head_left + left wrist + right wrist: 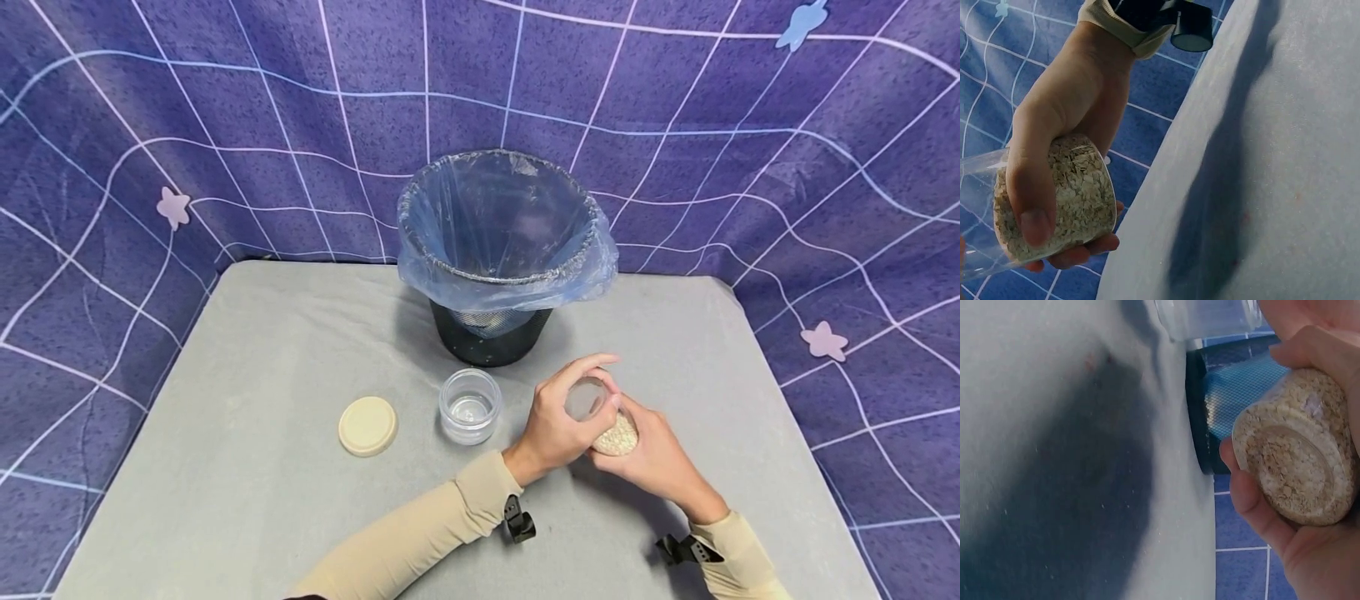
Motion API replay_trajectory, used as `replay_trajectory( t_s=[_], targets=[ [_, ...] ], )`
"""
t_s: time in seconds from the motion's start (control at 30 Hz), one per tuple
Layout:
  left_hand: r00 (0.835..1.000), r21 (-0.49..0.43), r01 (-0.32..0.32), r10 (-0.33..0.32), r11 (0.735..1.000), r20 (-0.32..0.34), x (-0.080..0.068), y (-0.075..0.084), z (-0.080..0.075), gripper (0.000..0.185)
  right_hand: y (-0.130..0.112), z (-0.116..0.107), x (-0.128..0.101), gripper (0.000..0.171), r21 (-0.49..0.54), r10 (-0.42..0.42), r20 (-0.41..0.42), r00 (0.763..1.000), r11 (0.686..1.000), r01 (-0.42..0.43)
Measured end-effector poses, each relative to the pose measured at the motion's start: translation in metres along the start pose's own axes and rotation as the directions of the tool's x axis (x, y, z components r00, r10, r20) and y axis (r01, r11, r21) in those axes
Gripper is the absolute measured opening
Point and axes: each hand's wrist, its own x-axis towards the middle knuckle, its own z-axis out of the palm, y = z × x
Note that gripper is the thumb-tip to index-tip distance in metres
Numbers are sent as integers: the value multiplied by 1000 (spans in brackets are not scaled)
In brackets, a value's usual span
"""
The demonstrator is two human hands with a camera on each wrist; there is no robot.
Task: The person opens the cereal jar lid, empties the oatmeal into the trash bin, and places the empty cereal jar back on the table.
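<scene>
Both hands together, left hand [551, 429] and right hand [656, 458] gripping oat jar [617, 435], just right of empty jar [469, 406].

Black bin [491, 337], cream lid [367, 426], grey table [262, 375]

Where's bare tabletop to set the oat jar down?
Free: left side of the table beyond the lid, and right of the bin. Crowded: the centre, with the empty jar and both hands on the oat jar.
</scene>
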Motion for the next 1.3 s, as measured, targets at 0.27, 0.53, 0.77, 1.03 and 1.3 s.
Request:
replay_trajectory(
  t_s=[0.27, 0.53, 0.77, 1.03, 1.3],
  targets=[
    [1000, 15, 24, -23, 1000, -19, 0, 1, 1, 45, 0, 4, -1, 69, -29, -11, -40, 999, 1000, 10],
    [994, 40, 49, -45, 998, -100, 4, 14, 3, 41, -1, 9, -1, 71, -102, -18, -105, 994, 995, 7],
    [982, 47, 106, -97, 993, -159, 2, 3, 8, 33, 2, 18, 1, 63, -194, -96, -214, 972, 979, 54],
    [983, 58, 132, -123, 990, -139, -1, 2, 8, 19, 2, 14, 1, 68, -156, -56, -164, 985, 987, 30],
    [998, 78, 53, -56, 996, 42, -5, 1, -1, 19, 1, 0, 0, 62, -30, 16, -29, 999, 999, -17]
  ],
)
